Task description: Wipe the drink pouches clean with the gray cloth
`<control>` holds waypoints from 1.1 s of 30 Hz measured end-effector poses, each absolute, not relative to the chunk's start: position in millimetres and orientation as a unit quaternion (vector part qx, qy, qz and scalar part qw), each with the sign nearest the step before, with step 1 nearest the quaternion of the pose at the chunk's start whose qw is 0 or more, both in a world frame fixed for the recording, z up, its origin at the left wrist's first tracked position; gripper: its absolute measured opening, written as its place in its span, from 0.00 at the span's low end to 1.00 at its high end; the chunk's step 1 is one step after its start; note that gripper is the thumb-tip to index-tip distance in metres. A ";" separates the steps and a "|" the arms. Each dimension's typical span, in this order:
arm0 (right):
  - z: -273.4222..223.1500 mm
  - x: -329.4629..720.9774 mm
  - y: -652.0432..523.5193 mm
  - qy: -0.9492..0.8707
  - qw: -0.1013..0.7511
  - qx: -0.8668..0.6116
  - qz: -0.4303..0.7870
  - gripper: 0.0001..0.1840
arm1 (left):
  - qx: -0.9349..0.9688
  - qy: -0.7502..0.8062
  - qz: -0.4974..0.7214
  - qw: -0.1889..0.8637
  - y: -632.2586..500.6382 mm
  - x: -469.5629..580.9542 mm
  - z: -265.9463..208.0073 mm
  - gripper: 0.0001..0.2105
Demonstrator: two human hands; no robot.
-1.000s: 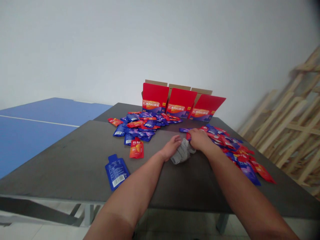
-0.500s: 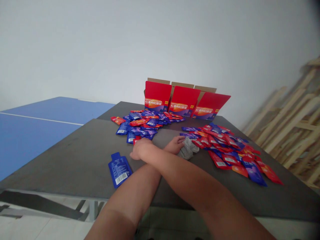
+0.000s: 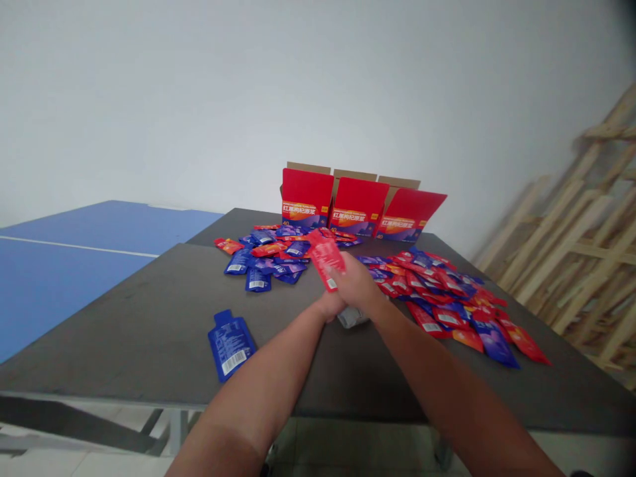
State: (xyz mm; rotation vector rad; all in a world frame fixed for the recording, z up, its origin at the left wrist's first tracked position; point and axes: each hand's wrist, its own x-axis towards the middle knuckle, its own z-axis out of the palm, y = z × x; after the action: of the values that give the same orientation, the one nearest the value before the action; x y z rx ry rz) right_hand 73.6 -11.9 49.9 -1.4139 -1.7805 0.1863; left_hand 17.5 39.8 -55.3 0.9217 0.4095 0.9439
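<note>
A red pouch (image 3: 326, 262) is in my right hand (image 3: 358, 283), its fingers closed around the lower right edge. My left hand (image 3: 332, 306) is just below and partly covered by the right. A grey cloth (image 3: 352, 317) shows beyond its fingers, bunched in its grip. Nearer the front edge, on the left, a single blue pouch (image 3: 231, 344) lies flat, barcode side up. Behind my hands is a heap of blue and red pouches (image 3: 268, 250). To the right spreads a second mixed heap of red, blue and purple pouches (image 3: 447, 291).
Three red cartons (image 3: 355, 205) with raised flaps stand in a row at the back of the dark table (image 3: 163, 318). A blue table-tennis table (image 3: 89, 271) adjoins on the left. Wooden frames (image 3: 571, 232) lean at the right.
My right hand has picked up a red pouch from the near side of the left heap and brought it right, over the left hand. The left hand and cloth have shifted slightly left and nearer.
</note>
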 end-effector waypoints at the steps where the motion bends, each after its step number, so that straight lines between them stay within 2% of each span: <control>1: 46.1 90.4 -16.8 -0.681 0.457 -0.569 0.065 0.15 | 0.435 0.188 0.448 0.758 36.6 17.4 -51.2 0.17; 4: 23.6 126.6 -24.4 -0.609 0.525 -0.592 0.051 0.21 | 0.451 0.187 0.447 0.750 33.3 18.6 -38.0 0.18; 8: -5.4 137.9 -19.4 -0.573 0.539 -0.613 0.069 0.25 | 0.432 0.175 0.445 0.765 32.5 15.9 -27.9 0.29; 14: -14.3 128.5 -11.6 -0.640 0.472 -0.606 0.039 0.22 | 0.470 0.191 0.444 0.738 24.1 9.0 -23.6 0.21; 20: -20.1 138.3 -3.5 -0.640 0.459 -0.616 -0.029 0.21 | 0.341 0.225 0.511 0.757 34.3 2.8 -13.7 0.14; 22: -25.6 140.3 -0.3 -0.632 0.407 -0.657 -0.054 0.22 | 0.296 0.222 0.535 0.759 39.0 -0.8 -10.8 0.14; 25: -33.4 140.0 2.7 -0.662 0.307 -0.683 -0.031 0.31 | 0.257 0.200 0.546 0.772 43.1 -6.8 -9.0 0.15; 27: -34.8 140.7 3.5 -0.686 0.290 -0.667 -0.013 0.28 | 0.246 0.180 0.530 0.792 44.0 -10.8 -8.7 0.16; 30: -29.2 146.3 1.7 -0.705 0.354 -0.614 -0.022 0.19 | 0.239 0.166 0.507 0.812 45.3 -15.0 -8.7 0.18; 33: -19.9 152.3 -4.3 -0.756 0.391 -0.523 -0.046 0.16 | 0.238 0.190 0.499 0.811 47.7 -15.3 -9.3 0.15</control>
State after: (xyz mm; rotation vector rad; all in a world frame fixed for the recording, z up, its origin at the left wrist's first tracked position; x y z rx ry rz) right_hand 152.3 -4.3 -19.9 -1.3284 -1.9201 -0.1176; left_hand -15.3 47.7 -9.3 0.5093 0.4057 1.0671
